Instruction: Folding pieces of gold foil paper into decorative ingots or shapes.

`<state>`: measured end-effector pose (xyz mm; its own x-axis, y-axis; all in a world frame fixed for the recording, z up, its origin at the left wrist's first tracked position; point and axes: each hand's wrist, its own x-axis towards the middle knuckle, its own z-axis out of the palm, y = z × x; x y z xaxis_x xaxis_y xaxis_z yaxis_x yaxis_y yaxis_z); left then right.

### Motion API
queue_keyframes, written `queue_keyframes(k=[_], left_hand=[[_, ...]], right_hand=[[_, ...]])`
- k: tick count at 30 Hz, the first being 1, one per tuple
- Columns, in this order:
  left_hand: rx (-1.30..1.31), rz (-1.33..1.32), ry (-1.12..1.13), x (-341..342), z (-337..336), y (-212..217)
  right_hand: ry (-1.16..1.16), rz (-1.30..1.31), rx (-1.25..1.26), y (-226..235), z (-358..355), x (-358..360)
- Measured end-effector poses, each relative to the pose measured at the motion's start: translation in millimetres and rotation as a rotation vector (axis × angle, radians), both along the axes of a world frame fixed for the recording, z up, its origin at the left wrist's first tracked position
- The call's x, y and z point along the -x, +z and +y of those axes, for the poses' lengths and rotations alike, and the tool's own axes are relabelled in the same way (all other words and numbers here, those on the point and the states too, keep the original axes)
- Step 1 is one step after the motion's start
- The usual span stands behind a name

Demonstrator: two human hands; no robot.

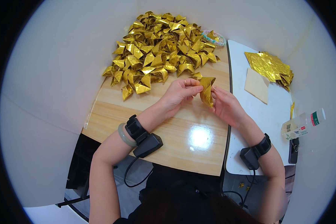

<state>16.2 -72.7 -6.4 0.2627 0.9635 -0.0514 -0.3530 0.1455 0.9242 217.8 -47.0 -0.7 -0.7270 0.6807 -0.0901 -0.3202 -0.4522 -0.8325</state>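
A folded gold foil paper ingot (207,90) is held upright between my two hands, above the right part of the wooden table. My left hand (181,93) pinches its left side between thumb and fingers. On the other side, the fingers of my right hand (226,105) close on its right edge, and their tips are partly hidden behind the foil. Beyond my hands spreads a large heap of similar folded gold pieces (158,52).
At the heap's right edge lies a pastel beaded ring (214,37). The white table (246,123) on the right carries a stack of gold foil sheets (268,67), a beige paper square (256,86), a clear bottle (300,125) and a dark phone-like object (294,151). Cables hang from both wrist straps.
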Motion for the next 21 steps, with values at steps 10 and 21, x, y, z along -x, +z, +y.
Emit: queue_keyframes(k=[10,21], left_hand=[[0.042,-0.212,-0.092,-7,-1,-6],[0.097,-0.268,-0.085,-11,-2,-1]], right_hand=[[0.026,0.068,0.053,1,1,-4],[-0.079,0.071,0.059,-4,4,-4]])
